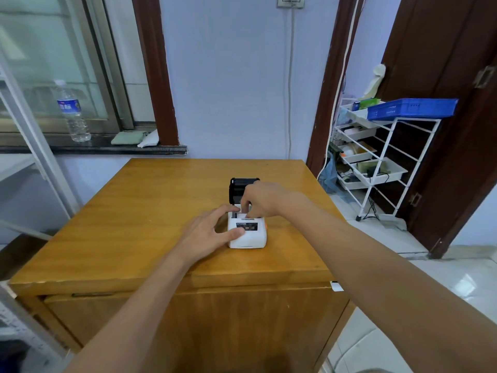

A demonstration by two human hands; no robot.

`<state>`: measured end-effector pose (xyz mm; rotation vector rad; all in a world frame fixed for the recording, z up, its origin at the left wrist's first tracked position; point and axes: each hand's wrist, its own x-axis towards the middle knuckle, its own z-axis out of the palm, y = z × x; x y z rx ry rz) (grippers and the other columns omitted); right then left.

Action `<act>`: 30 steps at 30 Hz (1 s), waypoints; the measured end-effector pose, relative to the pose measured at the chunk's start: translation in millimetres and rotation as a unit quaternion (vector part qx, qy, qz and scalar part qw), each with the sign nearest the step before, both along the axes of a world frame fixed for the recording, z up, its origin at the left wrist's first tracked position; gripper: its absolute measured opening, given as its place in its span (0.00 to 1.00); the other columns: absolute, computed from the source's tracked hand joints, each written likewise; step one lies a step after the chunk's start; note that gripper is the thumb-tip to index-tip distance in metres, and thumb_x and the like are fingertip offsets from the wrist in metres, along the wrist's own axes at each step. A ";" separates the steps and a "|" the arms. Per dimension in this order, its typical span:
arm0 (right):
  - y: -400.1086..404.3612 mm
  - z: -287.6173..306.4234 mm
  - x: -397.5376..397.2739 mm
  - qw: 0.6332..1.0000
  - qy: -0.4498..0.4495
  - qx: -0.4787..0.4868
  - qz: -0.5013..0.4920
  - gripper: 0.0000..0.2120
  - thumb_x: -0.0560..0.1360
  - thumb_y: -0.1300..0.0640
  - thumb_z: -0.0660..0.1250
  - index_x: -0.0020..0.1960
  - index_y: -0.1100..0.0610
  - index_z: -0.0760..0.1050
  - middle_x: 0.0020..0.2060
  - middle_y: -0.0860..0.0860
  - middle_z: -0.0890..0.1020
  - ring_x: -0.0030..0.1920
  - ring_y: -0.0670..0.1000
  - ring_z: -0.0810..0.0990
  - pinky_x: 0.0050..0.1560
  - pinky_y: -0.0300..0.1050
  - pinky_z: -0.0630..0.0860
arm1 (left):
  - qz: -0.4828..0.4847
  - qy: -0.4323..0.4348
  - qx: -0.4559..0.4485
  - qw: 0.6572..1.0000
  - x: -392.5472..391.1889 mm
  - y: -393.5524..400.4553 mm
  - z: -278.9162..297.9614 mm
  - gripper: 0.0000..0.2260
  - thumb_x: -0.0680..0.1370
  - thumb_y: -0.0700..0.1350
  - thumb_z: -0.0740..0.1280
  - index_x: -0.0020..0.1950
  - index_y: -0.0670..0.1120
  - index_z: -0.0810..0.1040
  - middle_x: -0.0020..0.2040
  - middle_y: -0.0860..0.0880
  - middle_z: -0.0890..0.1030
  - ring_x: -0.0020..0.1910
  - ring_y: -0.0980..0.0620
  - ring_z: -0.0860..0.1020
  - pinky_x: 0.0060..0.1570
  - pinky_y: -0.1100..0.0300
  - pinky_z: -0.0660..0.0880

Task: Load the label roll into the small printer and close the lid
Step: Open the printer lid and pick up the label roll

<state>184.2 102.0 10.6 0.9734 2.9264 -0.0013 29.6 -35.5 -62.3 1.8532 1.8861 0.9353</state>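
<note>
Wooden table point(150, 211) bears the printer point(247, 234), lid point(238, 188) up at 12 o'clock — left hand point(207, 232) braces it, right hand point(259, 199) pinches inside; light roll, likely held by edges.

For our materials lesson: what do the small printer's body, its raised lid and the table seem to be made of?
Printer body: probably moulded plastic, white and smooth, with rounded corners and a soft sheen.
Raised lid: likely plastic too, black and fairly matte; its ribbed inner face suggests moulding.
Table: wood or wood veneer, honey-coloured with visible grain, under a glossy varnish that reflects light.
</note>
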 end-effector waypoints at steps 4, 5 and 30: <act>-0.9 6.1 2.6 1.000 0.020 -0.002 0.010 0.08 0.74 0.50 0.74 0.52 0.48 0.87 0.44 0.44 0.84 0.47 0.50 0.78 0.34 0.43 0.67 | -0.005 -0.028 0.000 1.000 -1.1 -0.6 0.2 0.34 0.70 0.76 0.66 0.74 0.70 0.65 0.71 0.55 0.79 0.70 0.51 0.75 0.66 0.46 0.74; -1.0 8.9 3.1 1.000 0.027 -0.009 0.010 0.07 0.74 0.50 0.74 0.51 0.49 0.87 0.43 0.43 0.83 0.46 0.49 0.78 0.36 0.44 0.69 | -0.006 -0.032 0.000 0.999 -1.2 -0.7 0.1 0.34 0.71 0.75 0.67 0.75 0.70 0.64 0.72 0.55 0.78 0.71 0.51 0.74 0.66 0.46 0.73; 22.4 -26.4 100.8 0.954 0.227 -0.058 -0.186 0.11 0.66 0.39 0.76 0.43 0.42 0.80 0.51 0.49 0.83 0.56 0.52 0.78 0.54 0.53 0.79 | 0.002 -0.053 -0.003 0.999 -0.9 -2.0 0.3 0.36 0.72 0.73 0.69 0.77 0.71 0.59 0.76 0.55 0.76 0.76 0.50 0.72 0.69 0.47 0.70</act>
